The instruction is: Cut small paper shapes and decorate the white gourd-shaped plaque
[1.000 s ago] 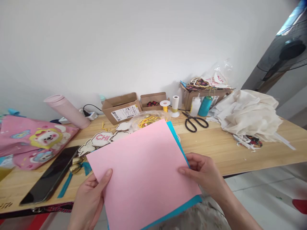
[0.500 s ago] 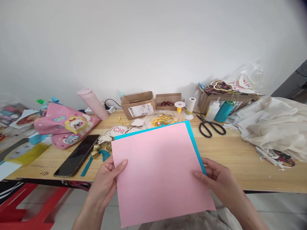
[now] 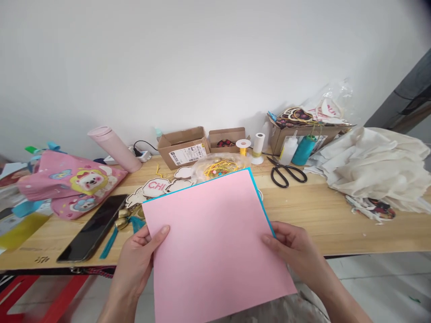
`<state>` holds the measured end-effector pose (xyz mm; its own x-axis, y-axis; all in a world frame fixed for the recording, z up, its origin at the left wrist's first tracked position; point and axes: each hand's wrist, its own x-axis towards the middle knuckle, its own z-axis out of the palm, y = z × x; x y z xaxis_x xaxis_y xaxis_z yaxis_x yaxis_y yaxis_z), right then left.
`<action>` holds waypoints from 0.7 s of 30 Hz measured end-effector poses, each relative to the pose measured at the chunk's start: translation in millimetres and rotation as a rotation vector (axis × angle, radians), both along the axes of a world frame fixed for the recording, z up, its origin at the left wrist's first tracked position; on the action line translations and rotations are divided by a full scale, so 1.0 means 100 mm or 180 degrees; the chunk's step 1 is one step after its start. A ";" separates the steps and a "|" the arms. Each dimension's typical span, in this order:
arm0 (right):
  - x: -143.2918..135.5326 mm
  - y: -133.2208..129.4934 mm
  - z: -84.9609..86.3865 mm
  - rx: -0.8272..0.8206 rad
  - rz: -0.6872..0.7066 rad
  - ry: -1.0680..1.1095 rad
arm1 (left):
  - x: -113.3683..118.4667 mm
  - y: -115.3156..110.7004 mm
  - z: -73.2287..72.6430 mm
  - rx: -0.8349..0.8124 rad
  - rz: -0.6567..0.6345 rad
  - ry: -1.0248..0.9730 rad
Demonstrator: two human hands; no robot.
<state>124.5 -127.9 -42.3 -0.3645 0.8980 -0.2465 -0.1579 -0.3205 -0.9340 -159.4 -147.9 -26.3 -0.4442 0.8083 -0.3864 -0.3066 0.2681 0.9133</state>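
Observation:
A square pink sheet [image 3: 215,246] is held up in front of me, over the table's near edge. Behind it lies a blue sheet [image 3: 263,204], which shows only as a thin strip along the top and right edges. My left hand [image 3: 139,251] pinches the left side, thumb on the pink face and fingers behind. On the right side, my right hand [image 3: 292,244] grips both sheets between thumb and fingers. Whether the sheets are paper or felt I cannot tell.
Behind the sheets are cloud-shaped patches [image 3: 155,186], a bag of yellow cord [image 3: 222,168] and black scissors [image 3: 284,172]. A phone [image 3: 92,229] and a pink bag [image 3: 72,184] lie left. Cream fabric [image 3: 377,166] is heaped right. Cardboard boxes [image 3: 183,148] stand along the wall.
The pink sheet has shifted over the blue one, so the blue strip at the top and right is narrower. Both hands keep their grip. The view has turned slightly.

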 end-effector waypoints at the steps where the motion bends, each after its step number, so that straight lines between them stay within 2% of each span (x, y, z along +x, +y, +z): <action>1: -0.01 0.00 0.00 -0.0008 0.0014 0.0031 | -0.01 0.00 -0.01 -0.0037 0.0019 0.0005; 9: -0.10 0.02 -0.07 0.0020 -0.0085 -0.0237 | -0.14 0.03 -0.11 -0.0200 0.0098 0.0010; 18: -0.13 0.00 -0.13 0.0163 -0.0041 -0.0305 | -0.12 0.06 -0.10 -0.0363 0.0151 0.0227; 21: -0.12 0.00 -0.15 0.0225 -0.0087 -0.0392 | -0.16 0.10 -0.05 -0.0361 -0.0035 0.0705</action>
<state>113.0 -127.7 -57.7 -0.3104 0.9239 -0.2238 -0.0484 -0.2505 -0.9669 -175.6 -138.0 -31.6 -0.5195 0.7706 -0.3692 -0.0988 0.3750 0.9218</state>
